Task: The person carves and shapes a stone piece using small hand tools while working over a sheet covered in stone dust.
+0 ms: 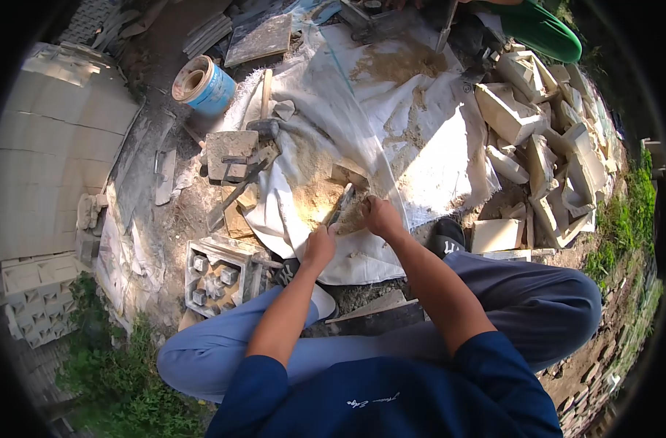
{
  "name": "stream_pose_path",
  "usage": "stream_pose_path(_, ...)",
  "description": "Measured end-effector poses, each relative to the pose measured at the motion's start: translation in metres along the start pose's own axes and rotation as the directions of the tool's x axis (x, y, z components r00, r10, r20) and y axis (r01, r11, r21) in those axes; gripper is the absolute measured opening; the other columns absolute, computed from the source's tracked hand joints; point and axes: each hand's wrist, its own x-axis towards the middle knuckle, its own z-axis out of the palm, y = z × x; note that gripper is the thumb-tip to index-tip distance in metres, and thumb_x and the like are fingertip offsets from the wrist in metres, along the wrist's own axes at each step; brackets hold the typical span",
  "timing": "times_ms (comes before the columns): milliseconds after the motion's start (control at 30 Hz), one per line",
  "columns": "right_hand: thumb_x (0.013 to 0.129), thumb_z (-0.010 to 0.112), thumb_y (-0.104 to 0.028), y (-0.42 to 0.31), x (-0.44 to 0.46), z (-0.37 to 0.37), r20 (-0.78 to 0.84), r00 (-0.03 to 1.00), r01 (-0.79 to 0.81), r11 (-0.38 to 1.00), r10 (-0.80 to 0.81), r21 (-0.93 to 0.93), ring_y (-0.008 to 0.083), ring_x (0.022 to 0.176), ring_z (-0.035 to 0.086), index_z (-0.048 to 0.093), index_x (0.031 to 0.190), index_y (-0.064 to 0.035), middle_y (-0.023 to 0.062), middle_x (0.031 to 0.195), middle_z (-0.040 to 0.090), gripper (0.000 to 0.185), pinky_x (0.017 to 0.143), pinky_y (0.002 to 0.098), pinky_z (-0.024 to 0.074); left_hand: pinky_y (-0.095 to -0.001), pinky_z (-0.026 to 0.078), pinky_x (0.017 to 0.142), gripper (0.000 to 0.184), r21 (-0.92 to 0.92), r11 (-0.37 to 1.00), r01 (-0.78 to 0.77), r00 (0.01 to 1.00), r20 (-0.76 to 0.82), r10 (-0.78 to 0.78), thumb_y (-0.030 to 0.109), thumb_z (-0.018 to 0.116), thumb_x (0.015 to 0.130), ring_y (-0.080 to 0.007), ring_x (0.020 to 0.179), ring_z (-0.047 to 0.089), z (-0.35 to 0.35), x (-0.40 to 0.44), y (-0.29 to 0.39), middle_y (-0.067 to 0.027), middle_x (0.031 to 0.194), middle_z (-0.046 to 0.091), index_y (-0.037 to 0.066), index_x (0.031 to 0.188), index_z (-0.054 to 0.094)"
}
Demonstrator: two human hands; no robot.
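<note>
I sit with both hands low over a crumpled white sheet (293, 171) strewn with sandy powder (312, 191). My left hand (320, 244) is closed at the lower end of a narrow dark tool with a pale edge (340, 204), which slants up and away from its fingers. Just to the right, my right hand (381, 217) is closed with its fingers curled down over the powder; what they grip is hidden. Beyond the hands lies a tan block (350, 174). A mallet (263, 129) with a wooden handle rests on the sheet's left side.
A blue-and-white bucket (215, 91) stands at the upper left. Cast pale pieces (512, 113) are heaped on the right. A mould with raised blocks (217, 277) sits by my left knee. At the top, another person's green-clad leg (541, 33) shows.
</note>
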Motion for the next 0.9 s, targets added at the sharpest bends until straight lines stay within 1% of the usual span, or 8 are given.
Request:
stream_pose_path(233,0.092,0.054,-0.03,0.007,0.003,0.006,0.007,1.0,-0.022,1.0,0.022,0.013,0.0443,0.089,0.064,0.063,0.097,-0.0036,0.0248,0.092,0.067,0.028,0.08,0.0523,0.0501,-0.0589,0.044,0.08,0.046,-0.107,0.994,0.013,0.996,-0.089,-0.023,0.04,0.043,0.1,-0.0531,0.089,0.059,0.001,-0.009,-0.004,-0.0329,0.085,0.064,-0.002,0.094,0.06)
stream_pose_path(300,0.093,0.054,-0.029,0.004,0.005,0.002,0.011,1.0,-0.01,1.0,0.01,0.012,0.0443,0.09,0.063,0.064,0.097,-0.0044,0.0246,0.093,0.067,0.027,0.08,0.0524,0.0502,-0.058,0.046,0.079,0.045,0.016,1.0,-0.013,0.998,0.061,0.012,0.039,0.046,0.099,-0.0521,0.085,0.061,-0.013,0.003,-0.001,-0.0333,0.083,0.064,-0.003,0.098,0.061)
stream_pose_path(467,0.093,0.053,-0.029,0.002,0.002,-0.004,-0.003,1.0,-0.017,1.0,0.017,0.025,0.0445,0.089,0.064,0.065,0.097,-0.005,0.0249,0.092,0.067,0.027,0.08,0.0529,0.0504,-0.0579,0.046,0.08,0.046,-0.174,0.982,-0.079,0.988,-0.143,0.054,0.039,0.042,0.101,-0.0527,0.087,0.06,0.005,-0.002,0.002,-0.0325,0.086,0.063,-0.003,0.094,0.06)
stream_pose_path(533,0.093,0.053,-0.028,0.0,0.0,-0.004,0.035,0.998,-0.045,0.999,0.045,0.009,0.0446,0.088,0.064,0.065,0.097,-0.0051,0.0249,0.092,0.067,0.026,0.079,0.0529,0.0505,-0.058,0.046,0.078,0.045,0.011,0.999,-0.047,0.997,0.063,0.046,0.039,0.043,0.101,-0.0521,0.088,0.06,0.017,0.003,-0.013,-0.0323,0.089,0.063,-0.002,0.096,0.061)
stream_pose_path(600,0.093,0.054,-0.029,0.004,0.004,0.001,0.02,0.999,-0.024,1.0,0.024,-0.004,0.0447,0.089,0.064,0.065,0.097,-0.0048,0.0251,0.092,0.067,0.027,0.079,0.0526,0.0507,-0.0582,0.047,0.077,0.045,-0.019,0.994,-0.11,0.994,-0.004,0.11,0.039,0.045,0.1,-0.052,0.088,0.06,0.014,0.005,-0.003,-0.0328,0.089,0.063,-0.002,0.095,0.061)
stream_pose_path(667,0.093,0.054,-0.029,0.008,0.008,0.004,0.011,0.999,-0.039,0.999,0.039,0.004,0.0447,0.089,0.064,0.065,0.097,-0.0046,0.0253,0.093,0.067,0.027,0.079,0.0524,0.0509,-0.0586,0.046,0.081,0.045,-0.107,0.994,-0.006,0.997,-0.083,-0.003,0.039,0.045,0.1,-0.053,0.088,0.06,-0.001,-0.01,0.014,-0.0334,0.087,0.064,-0.002,0.097,0.062)
stream_pose_path(800,0.092,0.056,-0.03,0.006,0.004,0.001,0.002,1.0,0.001,1.0,-0.001,0.004,0.0455,0.087,0.064,0.066,0.097,-0.0038,0.0259,0.091,0.067,0.029,0.077,0.0524,0.0513,-0.0584,0.046,0.082,0.045,-0.099,0.994,0.049,0.994,-0.09,-0.058,0.042,0.046,0.099,-0.0533,0.089,0.06,0.014,-0.018,0.004,-0.0338,0.087,0.064,0.0,0.095,0.062)
stream_pose_path(900,0.092,0.056,-0.029,0.004,0.005,-0.002,-0.009,1.0,0.017,1.0,-0.017,-0.008,0.046,0.086,0.064,0.066,0.097,-0.0035,0.0263,0.089,0.067,0.028,0.077,0.0527,0.0511,-0.0581,0.047,0.081,0.044,-0.007,1.0,-0.001,1.0,0.027,0.002,0.042,0.046,0.099,-0.0525,0.088,0.061,0.005,-0.008,0.011,-0.0336,0.088,0.064,0.001,0.096,0.061)
